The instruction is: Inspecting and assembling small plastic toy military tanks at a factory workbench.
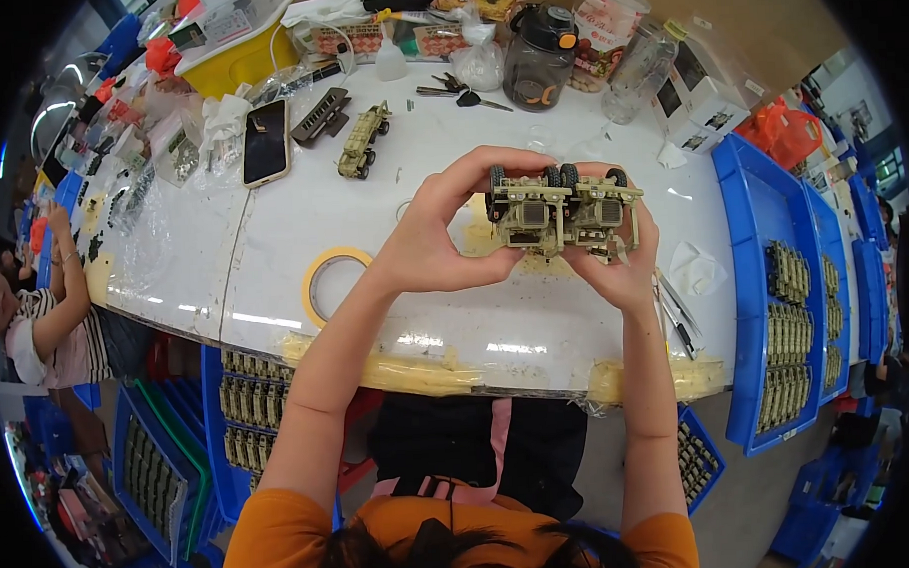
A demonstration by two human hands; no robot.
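My left hand and my right hand are raised over the white table, thumbs below and fingers above. Between them are two tan toy military trucks side by side, black wheels upward and grille ends toward me. My left hand grips the left one; my right hand grips the other toy truck by its outer side. Parts of both are hidden by my fingers. Another tan toy truck rests on the table beyond my left hand, beside a dark slotted part.
A phone, yellow tape roll, keys, dark bottle and tweezers lie or stand on the table. At right, a blue tray holds rows of toy trucks. Another person sits at far left.
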